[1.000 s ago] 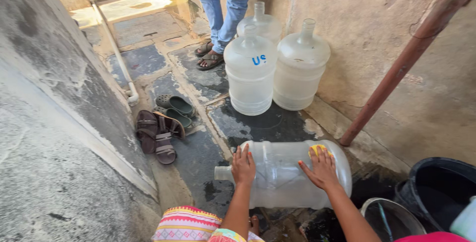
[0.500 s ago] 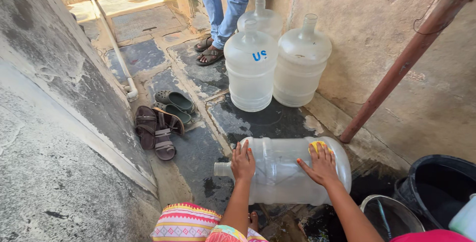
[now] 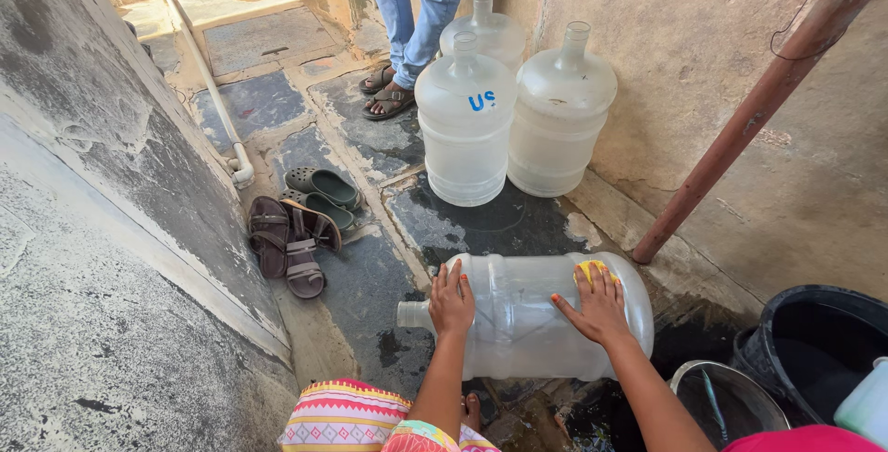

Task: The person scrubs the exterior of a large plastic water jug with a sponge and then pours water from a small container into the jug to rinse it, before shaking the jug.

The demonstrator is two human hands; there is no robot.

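Clear plastic water jug (image 3: 527, 318) lying on its side on the wet stone floor (image 3: 370, 285), neck pointing left. Left hand (image 3: 451, 302) spread flat on the jug near the neck, holding nothing. Right hand (image 3: 597, 304) pressing a yellow sponge (image 3: 592, 270) against the jug's far end, fingers mostly straight over it. Three more jugs (image 3: 467, 133) standing upright just behind, close together by the wall. Brown sandals (image 3: 287, 244) and green clogs (image 3: 322, 188) off to the left. Somebody's legs in jeans (image 3: 412, 8) further back. Black bucket (image 3: 809, 346) and a steel pot (image 3: 726, 401) bottom right, rusty pipe (image 3: 758, 105) leaning along the wall.
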